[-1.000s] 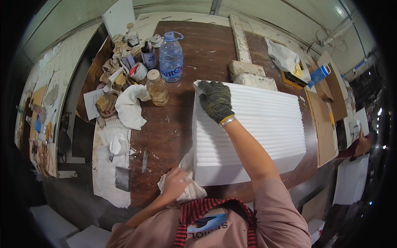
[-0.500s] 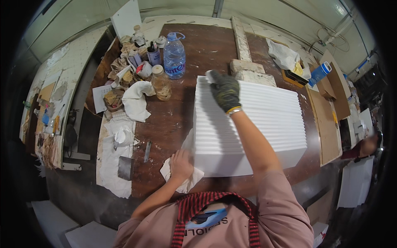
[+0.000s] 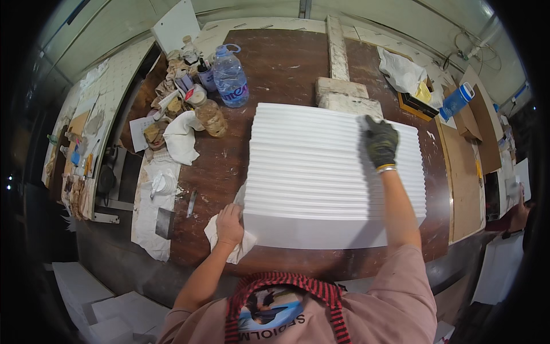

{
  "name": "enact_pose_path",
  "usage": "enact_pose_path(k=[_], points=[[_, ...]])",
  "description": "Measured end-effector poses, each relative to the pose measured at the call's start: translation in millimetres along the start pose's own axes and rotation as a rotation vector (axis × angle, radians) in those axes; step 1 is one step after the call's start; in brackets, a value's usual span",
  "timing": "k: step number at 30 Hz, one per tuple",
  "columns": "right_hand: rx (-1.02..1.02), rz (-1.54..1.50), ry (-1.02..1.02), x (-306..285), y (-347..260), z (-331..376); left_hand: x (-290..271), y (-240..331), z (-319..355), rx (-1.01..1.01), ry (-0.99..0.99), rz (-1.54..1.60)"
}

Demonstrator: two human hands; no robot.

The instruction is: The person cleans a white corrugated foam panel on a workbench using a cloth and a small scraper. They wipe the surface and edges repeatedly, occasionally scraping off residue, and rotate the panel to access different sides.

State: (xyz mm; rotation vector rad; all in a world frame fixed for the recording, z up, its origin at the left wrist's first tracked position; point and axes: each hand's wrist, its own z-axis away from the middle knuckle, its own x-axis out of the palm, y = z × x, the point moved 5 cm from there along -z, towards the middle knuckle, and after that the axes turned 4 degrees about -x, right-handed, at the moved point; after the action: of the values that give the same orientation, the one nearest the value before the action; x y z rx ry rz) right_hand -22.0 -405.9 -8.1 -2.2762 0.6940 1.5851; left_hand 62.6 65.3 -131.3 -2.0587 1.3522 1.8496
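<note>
Fingers of the right hand (image 3: 380,141), in a dark work glove, lie spread flat on the far right part of the white ribbed panel (image 3: 332,166), holding nothing; the bare left hand (image 3: 230,223) has its fingers curled down onto a crumpled white cloth (image 3: 236,245) pressed at the panel's near left corner. Largest of all is the dark brown tabletop (image 3: 281,63), and the panel lies flat across its middle, its near edge running along the near edge of the tabletop and its ridges running left to right. Beyond the panel's far edge lies a long pale wooden beam (image 3: 338,49) reaching toward the far edge, with two rough pale blocks (image 3: 346,98) at its near end, just beside the panel. Toward the far left corner stands a clear plastic water bottle (image 3: 231,77) with a blue label and a blue cap ring, upright and partly filled with clear liquid. Near it, closer to the left edge, a glass jar (image 3: 211,116) holds brownish contents under a pale lid, and a loose white rag (image 3: 182,137) lies just beside the jar. Behind these crowd small bottles and tins (image 3: 186,86), too cluttered to tell their contents. Near the far right corner lies a blue bottle (image 3: 456,101) with a white cap, tipped on its side.
</note>
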Motion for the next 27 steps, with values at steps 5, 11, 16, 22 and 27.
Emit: enact_pose_path(k=[5, 11, 16, 22, 27], points=[[0.282, 0.083, 0.062, 7.0, 177.5, 39.3, 3.3, -4.9, 2.1, -0.054, -0.032, -0.014], [0.342, -0.028, 0.361, -9.5, 181.0, 23.8, 12.7, -20.6, 9.1, -0.127, -0.041, 0.043], [-0.200, -0.271, 0.284, 6.9, -43.8, -14.6, 23.8, -40.7, 16.9, -0.139, -0.071, 0.090], [0.003, -0.290, 0.303, 9.4, 44.7, -11.2, 28.2, -62.7, 24.5, -0.272, -0.010, 0.140], [0.452, 0.143, 0.070, -5.8, 219.7, 9.6, 21.2, -41.7, 17.6, -0.177, 0.064, 0.179]])
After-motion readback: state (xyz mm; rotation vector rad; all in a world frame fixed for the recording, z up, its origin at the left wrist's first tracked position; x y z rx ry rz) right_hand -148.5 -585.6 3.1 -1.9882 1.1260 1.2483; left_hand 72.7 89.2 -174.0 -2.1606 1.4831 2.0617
